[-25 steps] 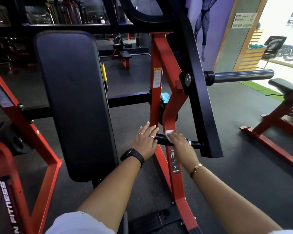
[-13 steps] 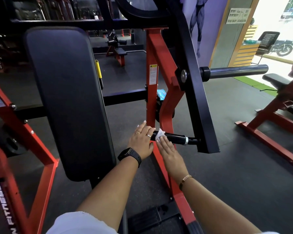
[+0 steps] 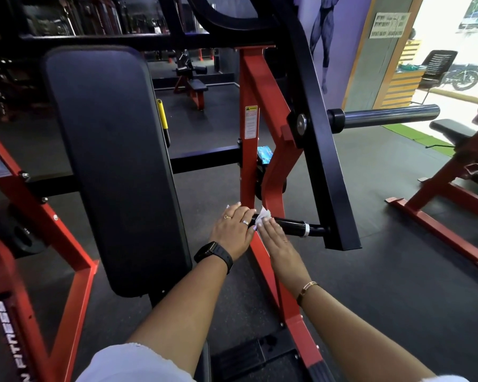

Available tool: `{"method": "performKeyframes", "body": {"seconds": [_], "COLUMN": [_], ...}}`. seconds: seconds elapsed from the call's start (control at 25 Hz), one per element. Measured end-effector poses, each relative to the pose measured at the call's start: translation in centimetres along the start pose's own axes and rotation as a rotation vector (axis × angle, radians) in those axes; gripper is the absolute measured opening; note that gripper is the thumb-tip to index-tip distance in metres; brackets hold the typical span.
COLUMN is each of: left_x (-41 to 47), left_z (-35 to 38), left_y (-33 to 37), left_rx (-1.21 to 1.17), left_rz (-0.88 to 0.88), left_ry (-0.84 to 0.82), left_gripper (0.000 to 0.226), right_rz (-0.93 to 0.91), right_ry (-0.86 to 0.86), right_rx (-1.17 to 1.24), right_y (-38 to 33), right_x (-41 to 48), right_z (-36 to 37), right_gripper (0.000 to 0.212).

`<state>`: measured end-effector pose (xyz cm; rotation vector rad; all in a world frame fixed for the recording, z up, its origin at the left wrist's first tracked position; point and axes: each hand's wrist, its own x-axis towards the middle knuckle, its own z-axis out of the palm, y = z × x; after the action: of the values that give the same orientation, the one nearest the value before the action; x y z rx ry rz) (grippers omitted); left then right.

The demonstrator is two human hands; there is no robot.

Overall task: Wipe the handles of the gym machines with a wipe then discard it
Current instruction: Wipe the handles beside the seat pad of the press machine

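Head view, black pad (image 3: 108, 166), red frame (image 3: 260, 86), handle (image 3: 289, 224)

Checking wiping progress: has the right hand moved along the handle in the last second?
Yes. The right hand with the wipe slid away from the silver ring, along the black handle toward its free end by the left hand.
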<state>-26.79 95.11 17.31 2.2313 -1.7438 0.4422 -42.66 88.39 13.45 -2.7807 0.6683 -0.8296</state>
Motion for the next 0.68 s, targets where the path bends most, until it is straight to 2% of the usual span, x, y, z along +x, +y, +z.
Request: {"method": "performKeyframes", "body": {"seconds": [0.04, 0.12, 0.2, 0.24, 0.28, 0.44, 0.56, 0.68], "left_x": [0.0, -0.1, -0.1, -0.1, -0.1, -0.2, -0.2, -0.2], "left_z": [0.0, -0.1, -0.1, -0.1, 0.0, 0.2, 0.1, 0.0], "left_y": [-0.2, -0.4, -0.5, -0.5, -0.5, -0.4, -0.4, -0.4], "left_rx": [0.001, 0.002, 0.004, 0.003, -0.001, -0.032, -0.033, -0.04], "left_rz": [0.014, 0.037, 0.039, 0.036, 0.032, 0.019, 0.035, 0.034], "left_ry": [-0.015, -0.035, -0.038, -0.032, -0.023, 0.023, 0.048, 0.027], "left_gripper": [0.047, 0.048, 0.049, 0.049, 0.049, 0.047, 0.045, 0.046], "right_rz": [0.024, 0.259, 0.494, 0.541, 0.532, 0.3, 0.216, 0.423], "right_ry": [0.008, 0.081, 0.132, 0.141, 0.134, 0.048, 0.056, 0.044], "right_rx": [-0.04, -0.059, -0.019, 0.013, 0.057, 0.293, 0.162, 0.01], "right_y": [0.9, 2.4, 2.7, 2.0, 1.0, -3.1, -1.0, 1.6], "right_x": [-0.1, -0.5, -0.1, 0.7, 1.7, 4.6, 3.7, 3.2], "right_z": [-0.1, -0.3, -0.6, -0.8, -0.8, -0.9, -1.5, -2.1], "right_gripper": [0.082, 0.085, 0.073, 0.068, 0.064, 0.047, 0.055, 0.051]}}
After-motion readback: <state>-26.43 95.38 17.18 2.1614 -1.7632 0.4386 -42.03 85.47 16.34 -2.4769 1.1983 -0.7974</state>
